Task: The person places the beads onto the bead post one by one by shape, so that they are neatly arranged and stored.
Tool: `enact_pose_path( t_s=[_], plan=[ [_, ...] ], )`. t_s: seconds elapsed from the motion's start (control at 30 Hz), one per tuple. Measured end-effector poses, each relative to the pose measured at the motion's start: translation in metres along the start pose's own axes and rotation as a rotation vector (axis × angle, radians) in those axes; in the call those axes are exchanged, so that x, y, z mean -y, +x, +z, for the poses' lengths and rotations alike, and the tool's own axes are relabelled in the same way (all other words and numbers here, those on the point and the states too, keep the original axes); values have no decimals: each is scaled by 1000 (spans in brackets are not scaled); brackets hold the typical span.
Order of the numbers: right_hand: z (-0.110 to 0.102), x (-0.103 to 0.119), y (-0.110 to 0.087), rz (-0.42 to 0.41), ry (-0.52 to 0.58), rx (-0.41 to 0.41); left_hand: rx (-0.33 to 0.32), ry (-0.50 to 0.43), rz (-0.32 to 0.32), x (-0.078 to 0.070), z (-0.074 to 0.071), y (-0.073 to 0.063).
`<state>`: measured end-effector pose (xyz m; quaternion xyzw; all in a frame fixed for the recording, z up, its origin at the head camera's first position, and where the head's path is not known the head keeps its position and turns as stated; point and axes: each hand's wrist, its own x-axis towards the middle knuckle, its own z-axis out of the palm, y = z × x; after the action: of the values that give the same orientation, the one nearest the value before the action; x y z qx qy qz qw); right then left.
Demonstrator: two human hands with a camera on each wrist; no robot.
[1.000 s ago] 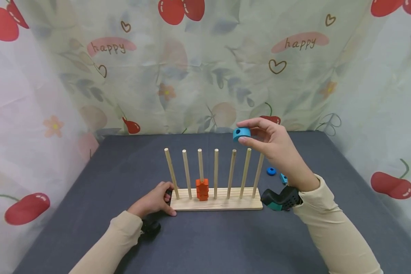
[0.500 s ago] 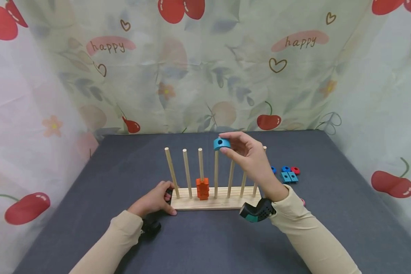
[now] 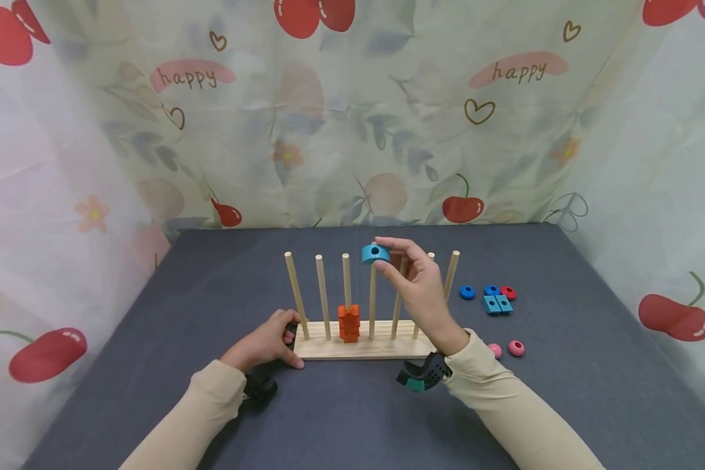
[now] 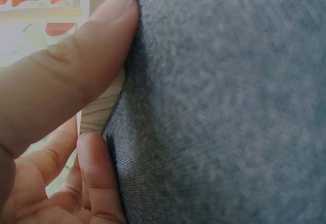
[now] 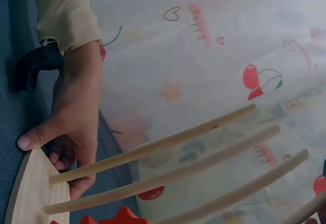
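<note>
My right hand [image 3: 414, 281] pinches a light blue half-round wooden bead [image 3: 375, 254] with a hole in its front, between thumb and fingers. It is level with the top of the middle peg [image 3: 373, 300]; I cannot tell whether the peg tip is inside it. My left hand [image 3: 270, 339] grips the left end of the wooden peg stand [image 3: 364, 352]. In the left wrist view its thumb [image 4: 71, 76] lies along the front edge of the base, the other fingers round the end. Orange notched beads [image 3: 349, 324] sit stacked on the third peg from the left.
Right of the stand lie a blue round bead [image 3: 467, 292], another blue bead [image 3: 491, 290], a red bead [image 3: 508, 293] and two light blue blocks [image 3: 497, 305]. Two pink beads [image 3: 516, 348] lie nearer. A printed curtain [image 3: 341, 130] hangs behind the grey table [image 3: 352, 418].
My right hand has carried the light blue bead left and down, from above the right-hand pegs to the middle peg's top. My left hand has stayed on the stand.
</note>
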<state>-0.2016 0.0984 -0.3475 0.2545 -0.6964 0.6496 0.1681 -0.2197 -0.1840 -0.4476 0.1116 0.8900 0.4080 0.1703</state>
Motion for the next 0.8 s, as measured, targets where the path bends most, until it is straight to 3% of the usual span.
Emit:
enact_pose_path(
  t_s=[0.2, 0.8],
  plan=[
    [3, -5, -1, 0, 35, -24, 1, 6, -5, 0, 0, 0],
    [8, -27, -18, 179, 41, -9, -8, 6, -18, 0, 1, 0]
  ],
)
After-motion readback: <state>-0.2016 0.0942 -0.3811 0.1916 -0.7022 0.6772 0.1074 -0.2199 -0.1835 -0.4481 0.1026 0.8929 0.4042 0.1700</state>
